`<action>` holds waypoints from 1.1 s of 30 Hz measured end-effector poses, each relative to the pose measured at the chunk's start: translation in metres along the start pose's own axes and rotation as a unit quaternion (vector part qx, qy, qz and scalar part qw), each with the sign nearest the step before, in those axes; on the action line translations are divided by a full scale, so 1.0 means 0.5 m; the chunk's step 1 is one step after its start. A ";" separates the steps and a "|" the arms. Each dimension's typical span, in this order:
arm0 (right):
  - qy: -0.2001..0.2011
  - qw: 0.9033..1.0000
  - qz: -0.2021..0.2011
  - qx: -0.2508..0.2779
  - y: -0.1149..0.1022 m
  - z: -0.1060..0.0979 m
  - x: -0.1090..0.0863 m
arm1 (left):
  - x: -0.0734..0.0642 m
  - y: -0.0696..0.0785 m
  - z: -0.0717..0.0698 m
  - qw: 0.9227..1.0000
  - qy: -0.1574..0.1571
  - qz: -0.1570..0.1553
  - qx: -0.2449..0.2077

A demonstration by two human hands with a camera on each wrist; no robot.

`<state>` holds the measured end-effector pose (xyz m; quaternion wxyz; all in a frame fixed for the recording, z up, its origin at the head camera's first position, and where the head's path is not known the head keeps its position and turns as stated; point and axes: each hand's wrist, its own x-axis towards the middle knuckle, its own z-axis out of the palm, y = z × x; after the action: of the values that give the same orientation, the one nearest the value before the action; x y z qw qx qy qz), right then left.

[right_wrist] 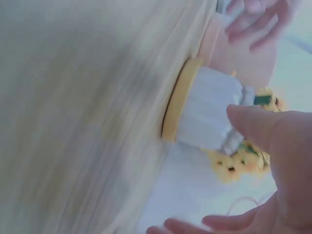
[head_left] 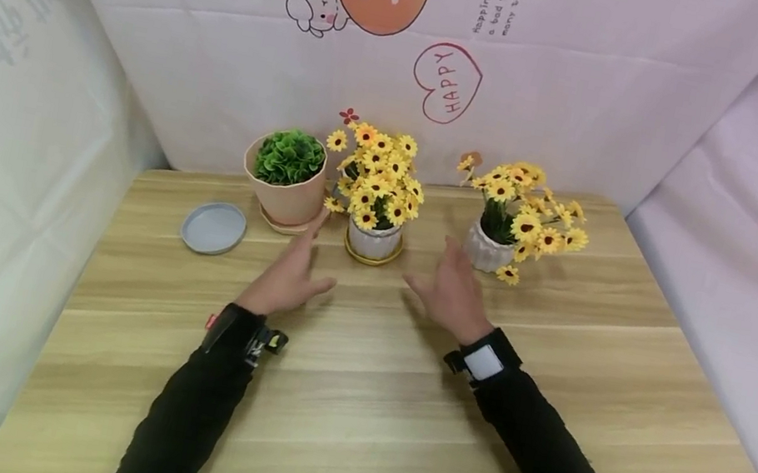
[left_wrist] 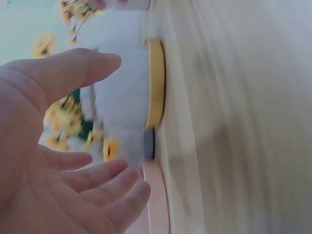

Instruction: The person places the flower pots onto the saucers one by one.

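A white ribbed pot of yellow daisy-like flowers stands upright on a yellow saucer, between my two hands. My left hand is spread, its fingertips close to the pink pot with a green plant; whether they touch it cannot be told. My right hand is also spread, fingers near a second white pot of yellow flowers with no saucer visible. Neither palm holds anything. In the left wrist view, thumb and fingers are apart; the right wrist view shows the right thumb in front of the middle pot.
An unoccupied grey round saucer lies on the wooden table at the left. Under the pink pot is a pink saucer. A printed white cloth hangs behind the pots, with more cloth at both sides.
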<state>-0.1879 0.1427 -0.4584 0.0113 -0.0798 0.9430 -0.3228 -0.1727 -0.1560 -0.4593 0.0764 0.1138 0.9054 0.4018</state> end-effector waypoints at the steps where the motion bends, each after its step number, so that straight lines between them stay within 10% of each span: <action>1: 0.009 1.000 0.003 0.001 0.007 -0.009 -0.009 | -0.014 -0.008 -0.011 1.000 0.005 -0.007 0.002; 8: 0.031 0.996 0.076 -0.037 0.053 -0.081 -0.042 | -0.089 -0.098 -0.107 0.994 0.069 -0.082 0.033; 15: 0.078 0.994 0.071 -0.004 0.127 -0.115 0.008 | -0.099 -0.183 -0.178 0.982 0.131 -0.136 0.024; 22: 0.074 0.990 0.106 0.063 0.163 -0.114 0.064 | -0.068 -0.246 -0.202 0.980 0.135 -0.139 0.045; 33: 0.196 0.960 0.065 0.190 0.177 -0.061 0.143 | -0.046 -0.266 -0.204 0.980 0.119 -0.154 0.039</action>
<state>-0.2732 0.2189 -0.4862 -0.1376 0.0501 0.8514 -0.5036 -0.1934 -0.3212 -0.4893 0.0247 -0.0723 0.9297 0.3604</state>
